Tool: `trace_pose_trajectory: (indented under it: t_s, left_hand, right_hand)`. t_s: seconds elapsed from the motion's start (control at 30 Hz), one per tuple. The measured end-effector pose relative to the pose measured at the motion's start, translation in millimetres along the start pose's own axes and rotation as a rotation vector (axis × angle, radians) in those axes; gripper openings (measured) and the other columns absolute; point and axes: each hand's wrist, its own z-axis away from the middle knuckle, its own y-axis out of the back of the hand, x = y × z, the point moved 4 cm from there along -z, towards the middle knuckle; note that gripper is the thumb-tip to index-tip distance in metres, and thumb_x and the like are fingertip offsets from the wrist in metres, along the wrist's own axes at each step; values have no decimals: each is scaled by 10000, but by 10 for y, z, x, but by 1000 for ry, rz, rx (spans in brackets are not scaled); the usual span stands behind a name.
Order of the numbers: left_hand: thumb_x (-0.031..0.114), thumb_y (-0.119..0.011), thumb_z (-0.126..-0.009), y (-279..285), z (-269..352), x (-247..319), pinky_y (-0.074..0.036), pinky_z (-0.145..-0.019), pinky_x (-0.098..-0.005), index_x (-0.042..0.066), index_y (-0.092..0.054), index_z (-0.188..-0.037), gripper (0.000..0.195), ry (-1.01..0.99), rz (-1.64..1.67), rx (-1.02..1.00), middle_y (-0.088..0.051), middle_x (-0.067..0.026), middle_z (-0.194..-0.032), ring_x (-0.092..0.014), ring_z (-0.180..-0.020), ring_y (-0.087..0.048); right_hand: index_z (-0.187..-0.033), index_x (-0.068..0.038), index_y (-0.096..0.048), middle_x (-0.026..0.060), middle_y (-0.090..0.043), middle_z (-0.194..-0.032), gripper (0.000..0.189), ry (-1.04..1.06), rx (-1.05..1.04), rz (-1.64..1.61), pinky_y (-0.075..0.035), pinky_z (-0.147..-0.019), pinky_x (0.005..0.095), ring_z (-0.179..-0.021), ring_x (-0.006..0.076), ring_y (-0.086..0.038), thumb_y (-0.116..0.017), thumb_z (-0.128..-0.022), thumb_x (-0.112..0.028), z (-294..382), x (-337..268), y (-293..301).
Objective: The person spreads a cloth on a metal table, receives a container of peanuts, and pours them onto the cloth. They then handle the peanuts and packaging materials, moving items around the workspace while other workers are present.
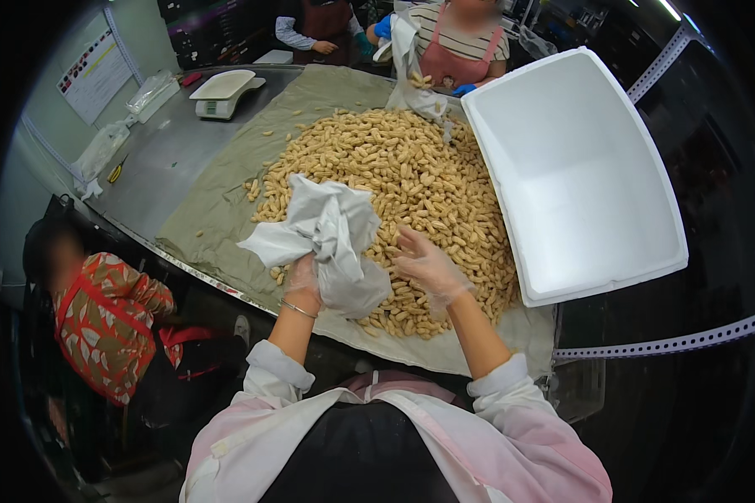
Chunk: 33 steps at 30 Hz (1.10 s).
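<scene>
A large heap of unshelled peanuts [428, 182] lies on a greenish-grey cloth [220, 188] before me. My left hand [303, 278], in a clear disposable glove, grips a crumpled white plastic bag [336, 220] over the near left part of the heap. The bag hides most of those fingers. My right hand [431, 267], gloved the same way, is just to the right of the bag, above the peanuts. Its fingers are apart, and I see nothing held in it.
A white foam box [579, 188] stands tilted at the heap's right edge. On the metal tabletop [145, 182] are a weighing scale [222, 94] and yellow-handled scissors [117, 171]. Across the table, a blue-gloved person holds another white bag [409, 69]. Another person [104, 314] sits at left.
</scene>
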Motion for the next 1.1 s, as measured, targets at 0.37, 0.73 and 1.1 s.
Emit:
trace_pose_trajectory:
  t_s: [0.37, 0.73, 1.1]
  left_hand:
    - [351, -524, -955, -1020, 756, -1006, -470, -926, -380, 77, -554, -1152, 338, -241, -242, -502, -589, -81, -1081, -254, -1035, -571]
    - [259, -771, -764, -3015, 2089, -906, -469, -925, -405, 42, -496, -1279, 624, -277, -1007, -1141, -609, -113, -1153, -276, -1059, -591]
    - [116, -674, -832, -3915, 2979, -1658, -483, -954, -401, 42, -543, -1281, 474, -387, -1096, -1337, -519, -204, -1337, -379, -1149, -570]
  right_hand:
    - [-1550, -136, -19, 155, -381, -1454, 1124, 90, 109, -663, -401, -1045, 428, -1311, 295, -419, -799, -785, -397, 789, 634, 111]
    - [-1213, -8, -596, 59, -649, -1135, 466, 147, 618, -575, -494, -872, 289, -1000, 129, -616, -765, -812, -174, 2429, 1380, 741]
    - [-1115, -1, -643, 79, -665, -1017, 414, 199, 1658, -280, -494, -876, 326, -952, 178, -620, -666, -705, -51, 5365, 2784, 2005]
